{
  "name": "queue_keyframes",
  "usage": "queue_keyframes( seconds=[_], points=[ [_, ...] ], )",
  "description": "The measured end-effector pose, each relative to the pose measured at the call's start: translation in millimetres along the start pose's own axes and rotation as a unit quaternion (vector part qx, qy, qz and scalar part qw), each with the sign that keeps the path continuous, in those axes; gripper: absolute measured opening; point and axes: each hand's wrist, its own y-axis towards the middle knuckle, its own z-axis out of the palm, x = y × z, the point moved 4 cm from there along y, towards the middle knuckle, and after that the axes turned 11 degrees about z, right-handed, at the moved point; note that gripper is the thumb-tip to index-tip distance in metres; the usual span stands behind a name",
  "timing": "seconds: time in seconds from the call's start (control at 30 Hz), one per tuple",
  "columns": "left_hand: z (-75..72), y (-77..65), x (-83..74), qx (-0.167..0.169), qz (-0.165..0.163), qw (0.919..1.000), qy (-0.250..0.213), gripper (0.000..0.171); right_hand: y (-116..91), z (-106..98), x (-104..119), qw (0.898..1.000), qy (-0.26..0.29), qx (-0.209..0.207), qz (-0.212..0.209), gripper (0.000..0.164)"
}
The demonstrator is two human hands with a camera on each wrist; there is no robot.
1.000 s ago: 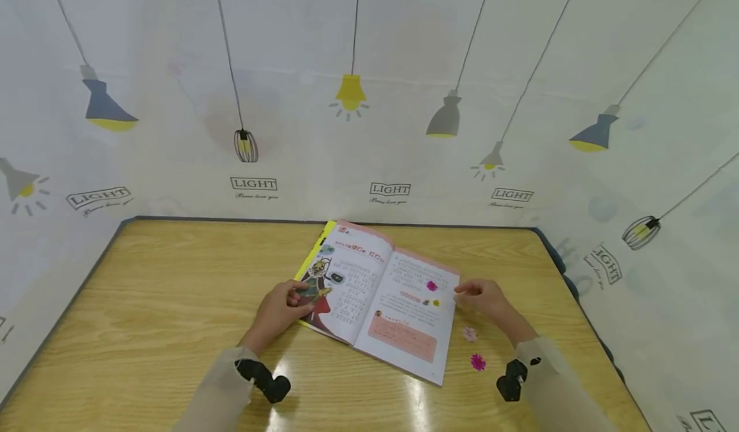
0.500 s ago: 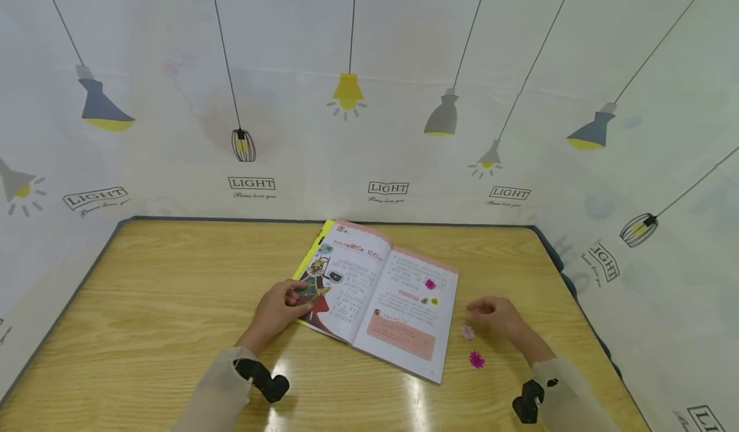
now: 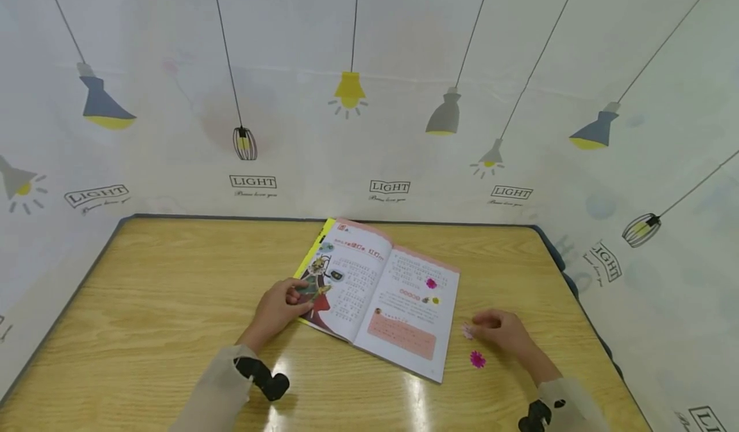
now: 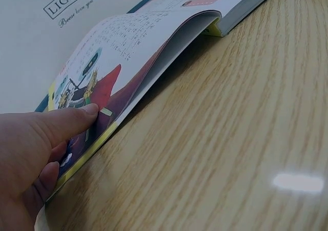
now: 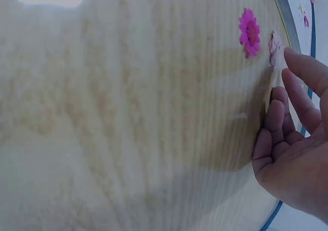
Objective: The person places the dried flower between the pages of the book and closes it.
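Note:
An open book (image 3: 398, 319) lies slanted on the table. My left hand (image 3: 279, 307) grips its left edge, the thumb on the illustrated page and the other fingers around the edge; in the left wrist view the left side of the book (image 4: 123, 41) bows up off the wood. My right hand (image 3: 505, 332) is right of the book, fingers loosely bent, its fingertips right at a pale pink flower (image 5: 275, 49). Just nearer to me lies a magenta flower (image 3: 477, 359). Another magenta flower (image 3: 431, 283) rests on the right page, above a small yellow flower shape (image 3: 435, 300).
The wooden table (image 3: 173, 278) has a dark blue edge and meets a pale wall covering (image 3: 300, 98) printed with hanging lamps. Black wrist devices (image 3: 262, 379) sit over the light sleeves (image 3: 213, 387). Light glares off the tabletop near the front.
My right hand has moved from the book's right edge outward and toward me, down to the pale pink flower. The left hand keeps its place on the book.

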Motion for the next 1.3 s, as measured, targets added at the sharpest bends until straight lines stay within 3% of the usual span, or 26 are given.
queue_keyframes(
  seconds=[0.27,0.57,1.3],
  points=[
    [-0.5,0.0,-0.7,0.001,0.012,0.9999,-0.002,0.043,-5.2,5.1,-3.9,0.999,0.024,-0.03,0.004,0.038],
    [-0.5,-0.8,-1.9,-0.002,0.017,0.9999,-0.001,0.043,-6.3,9.5,-5.6,0.998,0.001,-0.06,-0.005,0.039],
    [0.2,-0.4,-0.5,-0.001,0.013,0.9999,-0.002,0.042,-6.1,10.0,-3.2,0.998,0.0,-0.055,0.01,0.032]
  ],
)
